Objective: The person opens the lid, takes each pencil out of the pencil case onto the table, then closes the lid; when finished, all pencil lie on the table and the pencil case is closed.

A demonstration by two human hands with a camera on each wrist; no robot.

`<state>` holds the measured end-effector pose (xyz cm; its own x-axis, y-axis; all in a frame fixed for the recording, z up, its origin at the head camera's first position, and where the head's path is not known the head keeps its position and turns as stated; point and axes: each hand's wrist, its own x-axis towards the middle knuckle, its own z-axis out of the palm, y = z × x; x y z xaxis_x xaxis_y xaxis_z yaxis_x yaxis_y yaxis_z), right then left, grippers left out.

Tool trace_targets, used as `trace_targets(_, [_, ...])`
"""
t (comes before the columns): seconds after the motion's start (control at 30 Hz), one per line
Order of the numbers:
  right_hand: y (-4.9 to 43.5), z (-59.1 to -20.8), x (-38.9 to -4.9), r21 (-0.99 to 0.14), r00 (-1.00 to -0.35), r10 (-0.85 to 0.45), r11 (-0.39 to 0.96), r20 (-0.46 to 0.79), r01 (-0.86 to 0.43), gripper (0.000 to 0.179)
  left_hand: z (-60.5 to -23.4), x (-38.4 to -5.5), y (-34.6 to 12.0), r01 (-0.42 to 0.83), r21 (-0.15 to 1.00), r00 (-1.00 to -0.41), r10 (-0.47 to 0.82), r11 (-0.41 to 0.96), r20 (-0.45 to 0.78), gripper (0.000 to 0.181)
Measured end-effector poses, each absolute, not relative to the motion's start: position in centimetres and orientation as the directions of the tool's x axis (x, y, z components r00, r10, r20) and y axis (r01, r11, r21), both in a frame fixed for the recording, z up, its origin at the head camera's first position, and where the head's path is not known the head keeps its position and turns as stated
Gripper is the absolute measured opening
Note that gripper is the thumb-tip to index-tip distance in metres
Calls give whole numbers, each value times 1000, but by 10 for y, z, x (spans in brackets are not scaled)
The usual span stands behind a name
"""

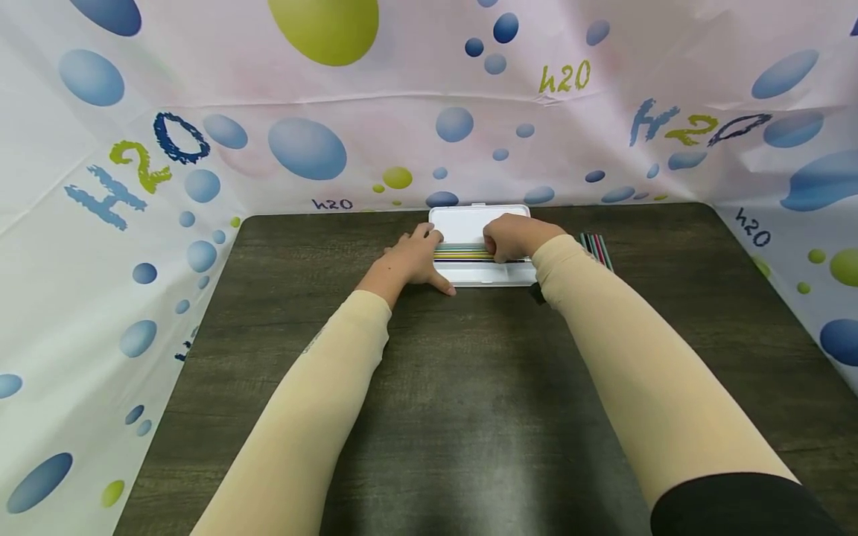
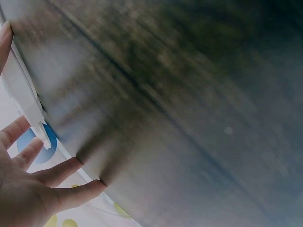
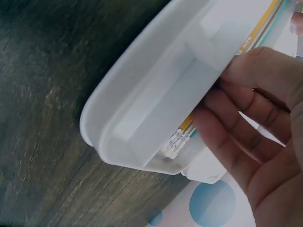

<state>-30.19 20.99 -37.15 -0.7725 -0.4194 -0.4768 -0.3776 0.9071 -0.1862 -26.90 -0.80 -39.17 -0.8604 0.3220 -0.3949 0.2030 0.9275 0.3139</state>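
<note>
An open white pencil case (image 1: 482, 275) lies near the far edge of the table, its lid (image 1: 459, 219) tipped back. Inside is a row of colored pencils (image 1: 459, 253); in the right wrist view the white ends of several pencils (image 3: 176, 143) show in the rear compartment. With fingers spread, my left hand (image 1: 410, 259) rests at the case's left end, thumb near its front corner. My right hand (image 1: 519, 237) reaches into the case and pinches pencils between thumb and curled fingers; how many cannot be told. The front compartment (image 3: 165, 99) shows bare white plastic.
To the right of the case, partly behind my right forearm, lie several more pencils (image 1: 599, 249) on the dark wooden table (image 1: 442, 387). A white sheet (image 1: 395, 82) with blue and green bubbles hangs behind and beside the table.
</note>
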Motion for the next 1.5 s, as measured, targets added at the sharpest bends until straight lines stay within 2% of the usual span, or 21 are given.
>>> trace_targets(0.33, [209, -379, -306, -192, -749, -511, 857, -421, -477, 8, -393, -271, -9, 203, 316, -859, 324, 927, -398, 114])
trace_targets(0.8, [201, -374, -302, -72, -677, -606, 765, -418, -640, 8, -392, -272, -10, 211, 313, -861, 327, 926, -389, 113])
trace_targets(1.5, [201, -376, -302, -26, -673, -596, 757, -439, -653, 8, -393, -272, -9, 209, 310, -854, 327, 927, -404, 114])
